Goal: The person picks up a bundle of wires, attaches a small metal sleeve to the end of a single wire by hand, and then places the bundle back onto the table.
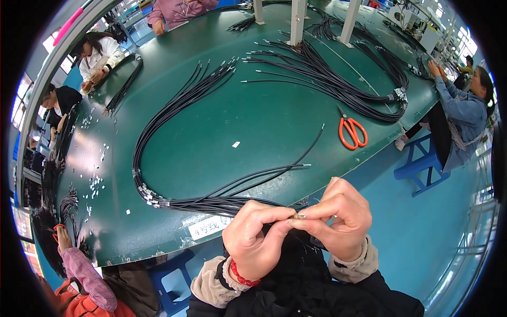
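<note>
My left hand [257, 236] and my right hand [342, 215] meet at the table's near edge, thumbs and forefingers pinched. Between their fingertips is a small brownish, metallic-looking piece [300, 216]; it looks like a cable's end, but my fingers cover most of it. A bundle of thin black cables [138, 153] curves round on the table, and its near end passes behind my left hand. Two or three loose cables [264, 172] fan out from it with light tips. White tags [153, 199] sit along the bend of the bundle.
Orange-handled scissors [353, 132] lie right of centre on the green table [211, 142]. Another black cable bundle [338, 79] lies beyond them. White posts [297, 21] rise at the back. Several people work round the edge. A blue stool [422, 164] stands at right.
</note>
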A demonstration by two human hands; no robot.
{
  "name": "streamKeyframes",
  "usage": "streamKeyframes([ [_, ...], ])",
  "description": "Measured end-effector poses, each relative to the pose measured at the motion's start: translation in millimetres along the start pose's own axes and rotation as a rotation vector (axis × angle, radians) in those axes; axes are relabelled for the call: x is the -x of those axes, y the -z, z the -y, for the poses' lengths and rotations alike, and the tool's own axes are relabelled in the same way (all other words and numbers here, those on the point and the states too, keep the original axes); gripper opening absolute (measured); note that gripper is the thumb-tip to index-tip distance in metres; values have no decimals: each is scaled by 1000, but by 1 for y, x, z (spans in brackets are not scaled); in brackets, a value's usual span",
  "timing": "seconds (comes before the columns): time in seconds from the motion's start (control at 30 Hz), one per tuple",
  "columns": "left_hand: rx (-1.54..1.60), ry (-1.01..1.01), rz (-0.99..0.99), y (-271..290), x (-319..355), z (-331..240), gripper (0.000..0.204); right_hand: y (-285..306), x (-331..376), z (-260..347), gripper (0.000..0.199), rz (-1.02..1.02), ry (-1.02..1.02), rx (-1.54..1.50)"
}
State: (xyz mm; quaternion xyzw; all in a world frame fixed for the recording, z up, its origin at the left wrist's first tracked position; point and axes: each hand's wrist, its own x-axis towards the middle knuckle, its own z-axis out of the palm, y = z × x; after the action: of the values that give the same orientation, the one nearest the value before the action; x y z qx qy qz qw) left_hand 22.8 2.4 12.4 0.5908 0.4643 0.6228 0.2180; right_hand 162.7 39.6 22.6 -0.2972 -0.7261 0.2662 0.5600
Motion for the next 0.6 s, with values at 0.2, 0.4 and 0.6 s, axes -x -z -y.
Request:
streamKeyframes([
  [0.2,100,72,112,10,-5,1,16,4,-6,-8,15,113,-79,-156],
  [0.4,156,110,351,20,-15,4,9,5,-13,-24,11,259,-145,-428],
  [0.6,304,215,442,24,-21,10,8,-1,-10,-29,12,300,-217,-575],
])
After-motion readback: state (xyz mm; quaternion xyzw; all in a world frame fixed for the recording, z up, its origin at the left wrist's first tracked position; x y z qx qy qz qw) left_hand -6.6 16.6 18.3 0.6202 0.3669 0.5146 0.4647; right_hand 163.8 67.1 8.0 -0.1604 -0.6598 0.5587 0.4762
